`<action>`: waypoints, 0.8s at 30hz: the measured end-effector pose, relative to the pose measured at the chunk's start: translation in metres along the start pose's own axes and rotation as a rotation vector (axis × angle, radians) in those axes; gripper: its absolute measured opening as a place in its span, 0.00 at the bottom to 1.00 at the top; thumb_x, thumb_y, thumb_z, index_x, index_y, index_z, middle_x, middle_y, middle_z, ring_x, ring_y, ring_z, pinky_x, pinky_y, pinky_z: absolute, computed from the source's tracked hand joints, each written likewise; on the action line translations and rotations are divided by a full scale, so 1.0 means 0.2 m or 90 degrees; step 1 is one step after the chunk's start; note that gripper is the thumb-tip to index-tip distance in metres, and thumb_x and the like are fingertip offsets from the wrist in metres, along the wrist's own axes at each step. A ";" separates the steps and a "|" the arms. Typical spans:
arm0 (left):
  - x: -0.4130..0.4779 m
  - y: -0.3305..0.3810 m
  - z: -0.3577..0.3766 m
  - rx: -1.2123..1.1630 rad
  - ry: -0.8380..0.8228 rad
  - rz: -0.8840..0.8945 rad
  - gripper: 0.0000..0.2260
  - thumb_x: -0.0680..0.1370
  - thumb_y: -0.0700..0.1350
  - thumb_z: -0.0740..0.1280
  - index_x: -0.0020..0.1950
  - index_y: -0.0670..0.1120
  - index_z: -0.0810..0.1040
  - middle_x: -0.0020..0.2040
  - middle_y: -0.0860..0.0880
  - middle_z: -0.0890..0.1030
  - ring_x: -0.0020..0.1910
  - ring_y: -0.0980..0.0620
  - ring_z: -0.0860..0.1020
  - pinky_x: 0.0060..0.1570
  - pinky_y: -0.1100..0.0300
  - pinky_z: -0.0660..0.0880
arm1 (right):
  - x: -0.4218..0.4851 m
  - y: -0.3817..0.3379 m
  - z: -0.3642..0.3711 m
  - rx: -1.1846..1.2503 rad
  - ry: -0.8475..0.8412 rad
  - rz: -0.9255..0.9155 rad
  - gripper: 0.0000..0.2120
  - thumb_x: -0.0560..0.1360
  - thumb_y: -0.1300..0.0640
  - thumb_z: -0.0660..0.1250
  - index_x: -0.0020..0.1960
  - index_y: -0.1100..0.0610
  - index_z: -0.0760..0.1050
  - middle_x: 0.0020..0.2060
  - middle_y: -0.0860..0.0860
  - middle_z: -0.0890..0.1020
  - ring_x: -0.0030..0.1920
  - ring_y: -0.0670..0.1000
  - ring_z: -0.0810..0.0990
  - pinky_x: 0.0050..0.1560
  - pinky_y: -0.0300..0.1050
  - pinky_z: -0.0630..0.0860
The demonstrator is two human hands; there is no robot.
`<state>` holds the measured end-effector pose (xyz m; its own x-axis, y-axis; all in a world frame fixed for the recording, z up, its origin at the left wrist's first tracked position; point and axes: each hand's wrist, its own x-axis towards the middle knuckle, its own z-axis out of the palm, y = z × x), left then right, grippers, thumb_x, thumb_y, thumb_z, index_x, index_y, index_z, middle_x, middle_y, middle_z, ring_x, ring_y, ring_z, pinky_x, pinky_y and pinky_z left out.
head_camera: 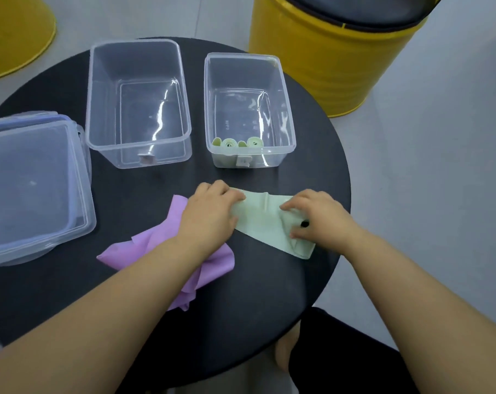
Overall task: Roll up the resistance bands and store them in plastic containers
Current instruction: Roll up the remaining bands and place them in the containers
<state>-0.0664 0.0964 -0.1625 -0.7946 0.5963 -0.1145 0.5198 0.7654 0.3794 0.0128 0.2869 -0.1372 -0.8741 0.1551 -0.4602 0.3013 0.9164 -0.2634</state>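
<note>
View from my own head, looking down at a round black table (241,294). Both my hands are on a pale green band (261,220) that lies mostly flat on the near middle of the table, not yet rolled. My left hand (209,211) covers its left end with the fingers bent down onto it; I cannot tell whether they pinch the band or only press it. My right hand (317,217) grasps the right end, fingers and thumb curled round a fold there, which looks to me like the start of a roll. A purple band (161,245) lies crumpled just left of the green one, partly under my left wrist and forearm, untouched by my fingers. On the far right stands an open clear box (292,143) with small green rolls (238,142) against its near wall; I count at least two. To its left, a larger clear box (138,147) holds nothing I can see. Clear lids (36,189) are stacked at the far left edge. I judge the job partly done: some green rolls stored, this band and the purple one left.
</note>
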 end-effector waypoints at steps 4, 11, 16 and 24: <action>0.01 0.02 -0.10 -0.174 0.063 -0.014 0.05 0.76 0.42 0.67 0.48 0.48 0.82 0.44 0.51 0.76 0.46 0.51 0.74 0.46 0.64 0.64 | 0.00 0.08 0.00 0.185 0.100 0.056 0.11 0.75 0.58 0.65 0.56 0.50 0.77 0.49 0.47 0.80 0.51 0.51 0.76 0.51 0.45 0.72; -0.18 0.15 -0.47 -0.630 -0.002 -0.065 0.06 0.80 0.43 0.60 0.44 0.48 0.73 0.38 0.51 0.75 0.39 0.56 0.71 0.43 0.63 0.68 | -0.20 0.08 -0.17 0.503 0.131 0.112 0.17 0.79 0.46 0.60 0.48 0.58 0.79 0.41 0.52 0.78 0.40 0.50 0.73 0.41 0.44 0.70; -0.38 0.28 -0.76 -0.762 -0.049 -0.010 0.06 0.75 0.46 0.65 0.38 0.54 0.77 0.32 0.54 0.75 0.31 0.56 0.71 0.31 0.67 0.69 | -0.50 -0.04 -0.23 0.669 0.164 0.072 0.17 0.80 0.49 0.58 0.44 0.57 0.81 0.39 0.51 0.82 0.40 0.49 0.79 0.46 0.40 0.78; -0.71 0.45 -0.99 -0.653 -0.142 -0.004 0.05 0.78 0.44 0.65 0.42 0.49 0.76 0.34 0.53 0.77 0.32 0.55 0.73 0.32 0.65 0.70 | -0.96 -0.41 -0.32 0.679 0.077 -0.245 0.32 0.64 0.49 0.75 0.65 0.39 0.66 0.65 0.35 0.72 0.67 0.36 0.67 0.68 0.40 0.63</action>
<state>0.0319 0.0336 0.0691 -0.6659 0.7039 -0.2471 -0.0830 0.2593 0.9622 0.1319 0.2061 0.0274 -0.9922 0.0189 -0.1234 0.1248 0.1393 -0.9823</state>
